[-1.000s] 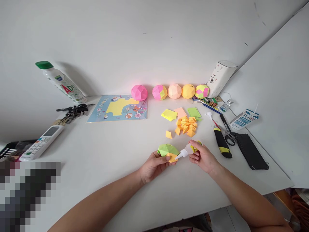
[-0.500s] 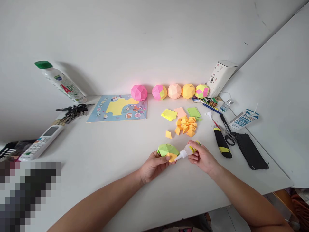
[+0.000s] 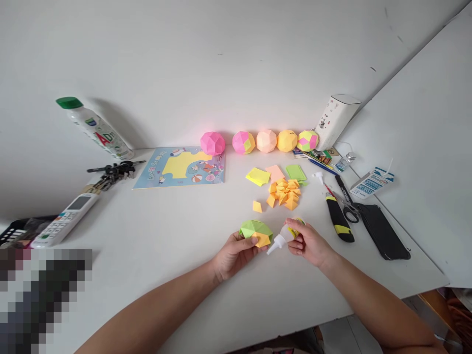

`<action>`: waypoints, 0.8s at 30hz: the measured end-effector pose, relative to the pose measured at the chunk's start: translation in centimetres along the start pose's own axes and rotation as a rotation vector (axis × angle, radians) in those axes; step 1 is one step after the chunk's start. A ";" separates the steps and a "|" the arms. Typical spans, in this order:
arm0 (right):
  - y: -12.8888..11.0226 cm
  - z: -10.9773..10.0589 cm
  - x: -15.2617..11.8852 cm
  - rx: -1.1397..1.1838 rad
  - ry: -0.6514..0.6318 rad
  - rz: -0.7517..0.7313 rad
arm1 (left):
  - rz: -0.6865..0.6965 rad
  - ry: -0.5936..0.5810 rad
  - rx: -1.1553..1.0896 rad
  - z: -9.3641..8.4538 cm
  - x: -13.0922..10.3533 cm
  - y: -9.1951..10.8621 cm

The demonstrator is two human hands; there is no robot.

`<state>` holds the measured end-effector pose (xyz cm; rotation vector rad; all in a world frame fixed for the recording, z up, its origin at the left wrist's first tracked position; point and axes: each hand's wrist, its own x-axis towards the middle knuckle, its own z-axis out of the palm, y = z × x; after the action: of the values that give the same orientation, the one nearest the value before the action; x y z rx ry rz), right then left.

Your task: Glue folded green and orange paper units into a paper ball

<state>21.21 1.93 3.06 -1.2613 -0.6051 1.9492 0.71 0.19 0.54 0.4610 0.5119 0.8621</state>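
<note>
My left hand point(image 3: 234, 253) grips a partly built folded-paper ball point(image 3: 255, 228), green with orange at its near edge, the thumb pressed on the orange part. My right hand point(image 3: 308, 243) is closed around a white glue bottle point(image 3: 285, 235) with a yellow label. Its long nozzle points down and left, just right of the paper ball and apart from it. Beyond my hands lies a heap of folded orange paper pieces point(image 3: 284, 192), with one loose orange piece point(image 3: 257, 206) to its left. Yellow point(image 3: 258, 176), pink point(image 3: 275, 173) and green paper point(image 3: 296, 172) lie behind the heap.
Several finished paper balls point(image 3: 266, 141) line the wall. A blue picture board point(image 3: 147, 172), keys point(image 3: 112, 172), a remote point(image 3: 68, 219) and a bottle point(image 3: 98, 128) are left. Right are a utility knife point(image 3: 339, 219), scissors point(image 3: 350, 212), a black pouch point(image 3: 383, 231) and a small carton point(image 3: 372, 183).
The glue nozzle has moved off the orange edge of the paper ball, slightly down, and now stands apart from it. My left hand keeps hold of the ball, nearly still.
</note>
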 end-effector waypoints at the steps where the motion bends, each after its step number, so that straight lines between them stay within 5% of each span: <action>1: 0.0 0.0 0.0 0.006 -0.013 0.011 | -0.002 0.006 -0.005 -0.1 0.0 0.0; 4: -0.5 -0.1 -0.3 0.081 -0.057 -0.028 | -0.002 0.022 -0.031 -0.2 0.1 -0.2; 8: -2.1 -0.7 -0.8 0.209 -0.104 -0.290 | -0.013 0.043 -0.041 -0.4 0.2 -0.4; 13: -3.5 -2.1 -1.0 -0.038 -0.122 -0.546 | -0.008 0.067 -0.051 -0.4 0.2 -0.5; 24: -2.3 -2.0 -0.5 -0.349 -0.106 -0.388 | -0.001 0.086 -0.072 0.0 0.2 -0.3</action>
<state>23.89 3.00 4.20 -1.1404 -1.1903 1.6361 0.97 0.26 0.30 0.3586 0.5577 0.8994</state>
